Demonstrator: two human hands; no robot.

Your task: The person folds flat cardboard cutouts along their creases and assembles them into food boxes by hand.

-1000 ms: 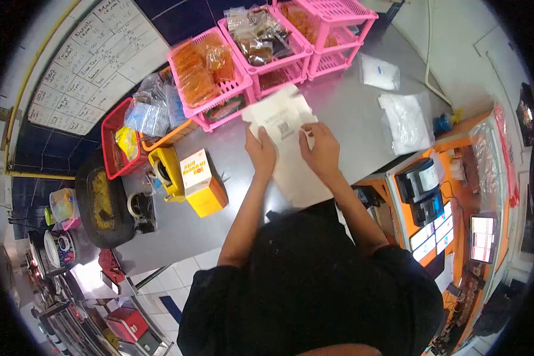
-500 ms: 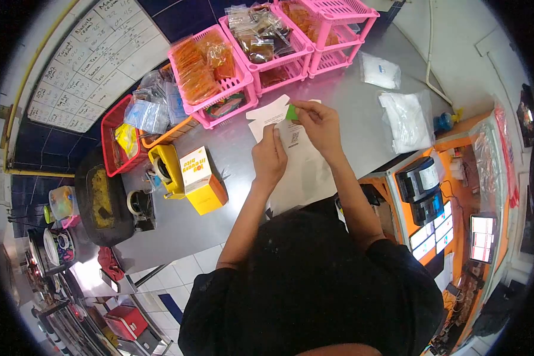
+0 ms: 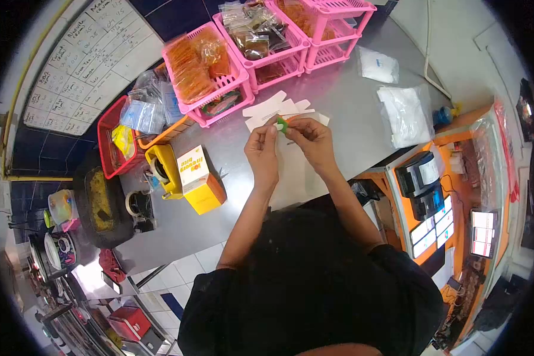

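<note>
My left hand (image 3: 262,151) and my right hand (image 3: 314,143) meet above the metal table, thumbs and fingers pinched together. Between their fingertips is a small green piece (image 3: 282,125) with a pale edge, bent and sticker-like; its exact kind is unclear. Beneath the hands lies a flat white cardboard sheet (image 3: 264,110) with cut flaps at its far end. My hands and forearms hide much of it.
Left of my arms stand a yellow-and-white box (image 3: 204,194) and a yellow tape dispenser (image 3: 171,172). Pink baskets (image 3: 241,77) with sachets line the back. White plastic-wrapped packs (image 3: 404,117) lie to the right, near a black printer (image 3: 420,183) on an orange shelf.
The green piece has moved slightly left and down, from my right fingers alone to between both hands. My left hand has left the cardboard and risen to it. The sheet's flaps show more.
</note>
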